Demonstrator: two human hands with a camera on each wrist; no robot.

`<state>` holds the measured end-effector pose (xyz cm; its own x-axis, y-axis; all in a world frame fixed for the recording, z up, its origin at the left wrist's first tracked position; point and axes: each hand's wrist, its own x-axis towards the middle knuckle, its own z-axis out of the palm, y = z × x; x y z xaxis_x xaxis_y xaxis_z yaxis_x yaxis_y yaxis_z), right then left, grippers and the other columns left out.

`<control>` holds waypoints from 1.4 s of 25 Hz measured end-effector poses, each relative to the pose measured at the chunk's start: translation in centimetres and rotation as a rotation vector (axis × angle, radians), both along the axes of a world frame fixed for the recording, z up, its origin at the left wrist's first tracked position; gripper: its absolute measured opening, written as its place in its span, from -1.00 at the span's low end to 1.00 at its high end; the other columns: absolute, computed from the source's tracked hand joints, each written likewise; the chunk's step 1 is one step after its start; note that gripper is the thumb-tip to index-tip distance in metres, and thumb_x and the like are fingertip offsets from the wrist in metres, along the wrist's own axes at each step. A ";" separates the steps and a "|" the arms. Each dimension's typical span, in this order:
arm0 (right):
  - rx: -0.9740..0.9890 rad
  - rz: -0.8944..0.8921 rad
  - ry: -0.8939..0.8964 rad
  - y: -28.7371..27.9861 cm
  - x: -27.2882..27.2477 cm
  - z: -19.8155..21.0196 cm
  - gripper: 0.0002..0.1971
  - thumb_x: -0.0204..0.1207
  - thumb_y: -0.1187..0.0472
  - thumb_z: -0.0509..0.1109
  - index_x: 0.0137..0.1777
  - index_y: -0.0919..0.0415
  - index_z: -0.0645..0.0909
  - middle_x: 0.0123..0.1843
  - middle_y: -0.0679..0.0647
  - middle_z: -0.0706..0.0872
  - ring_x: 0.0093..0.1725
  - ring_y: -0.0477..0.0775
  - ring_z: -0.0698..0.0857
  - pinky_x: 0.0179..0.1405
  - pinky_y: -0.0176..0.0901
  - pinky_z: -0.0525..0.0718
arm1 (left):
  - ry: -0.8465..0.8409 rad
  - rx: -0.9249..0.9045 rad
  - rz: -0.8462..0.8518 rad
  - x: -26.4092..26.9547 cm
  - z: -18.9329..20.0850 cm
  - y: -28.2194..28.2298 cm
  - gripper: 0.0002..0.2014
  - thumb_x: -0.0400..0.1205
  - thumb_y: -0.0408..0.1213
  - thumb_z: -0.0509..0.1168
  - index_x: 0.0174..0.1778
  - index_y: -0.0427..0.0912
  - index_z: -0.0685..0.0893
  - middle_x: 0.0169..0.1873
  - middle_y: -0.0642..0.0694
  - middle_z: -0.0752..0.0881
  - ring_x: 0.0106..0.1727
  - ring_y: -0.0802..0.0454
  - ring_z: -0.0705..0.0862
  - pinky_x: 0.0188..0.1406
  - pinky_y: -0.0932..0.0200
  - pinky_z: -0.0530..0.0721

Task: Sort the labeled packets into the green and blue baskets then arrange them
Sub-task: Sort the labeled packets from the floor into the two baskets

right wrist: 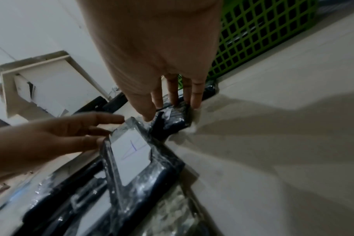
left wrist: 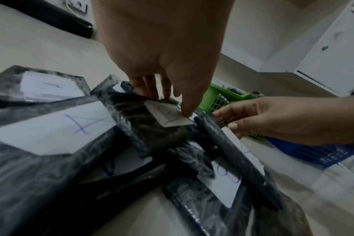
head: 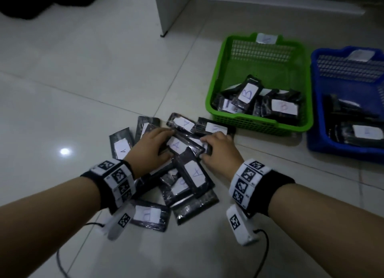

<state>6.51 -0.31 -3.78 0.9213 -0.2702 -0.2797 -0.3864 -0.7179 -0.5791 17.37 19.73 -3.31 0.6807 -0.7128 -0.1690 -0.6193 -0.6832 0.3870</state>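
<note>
Low in the middle of the head view, a loose pile of black packets (head: 187,173) lies on the tiled floor (head: 83,80), most of the readable white labels showing an A. Both hands are down on its upper part. The left hand (head: 151,146) has fingers and thumb set on a packet whose label (left wrist: 170,115) looks like a B in the left wrist view; whether that is a true pinch or only a touch I cannot tell. The right hand (head: 220,151) has nearly straight fingers laid over a small dark packet (right wrist: 172,118) at the pile's right edge, thumb alongside, not clearly closed round it. Between the hands sits a packet marked A (head: 176,145).

At upper right the green basket (head: 259,124) already holds several packets, two showing B; the blue basket (head: 311,140), at the right edge of the frame, holds more, their labels too dim to read. I judge the sorting about half done, arranging not begun.

The risks: the packets overlap and their wrapping looks slick, so lifting one may drag its neighbour or let it slip free; several labels are turned or half covered, so a letter could be misread and a packet land in the wrong basket; the two hands, close together, may also tug at the same stack
</note>
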 end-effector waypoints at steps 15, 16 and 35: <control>0.753 -0.535 -0.038 -2.0 -1.2 0.5 -0.71 0.52 0.36 0.42 0.17 0.24 0.44 0.10 0.21 0.65 -0.15 0.20 0.72 -0.31 0.10 0.75 | 0.731 -0.599 0.504 1.8 3.9 -2.8 -0.87 0.69 -0.22 0.22 0.11 -0.13 0.60 -0.11 -0.08 0.72 -0.11 -0.04 0.73 -0.19 0.01 0.79; 0.803 -0.554 -0.081 -2.3 -1.2 1.1 -0.72 0.54 0.38 0.39 0.19 0.25 0.42 0.10 0.21 0.64 -0.16 0.19 0.72 -0.36 0.09 0.77 | 0.777 -0.659 0.529 1.6 4.2 -3.2 -0.85 0.70 -0.23 0.21 0.13 -0.15 0.59 -0.08 -0.09 0.72 -0.12 -0.02 0.74 -0.19 -0.04 0.81; 0.691 -1.145 -0.743 -17.0 -5.2 8.5 -0.85 0.58 0.34 0.21 -0.05 0.06 0.53 -0.18 0.16 0.65 -0.50 0.10 0.58 -0.66 -0.24 0.50 | 1.024 -1.074 0.369 -1.6 8.6 -21.4 -0.63 0.62 -0.55 0.24 0.26 -0.10 0.41 -0.18 -0.29 0.56 -0.08 -0.18 0.70 -0.16 -0.01 0.81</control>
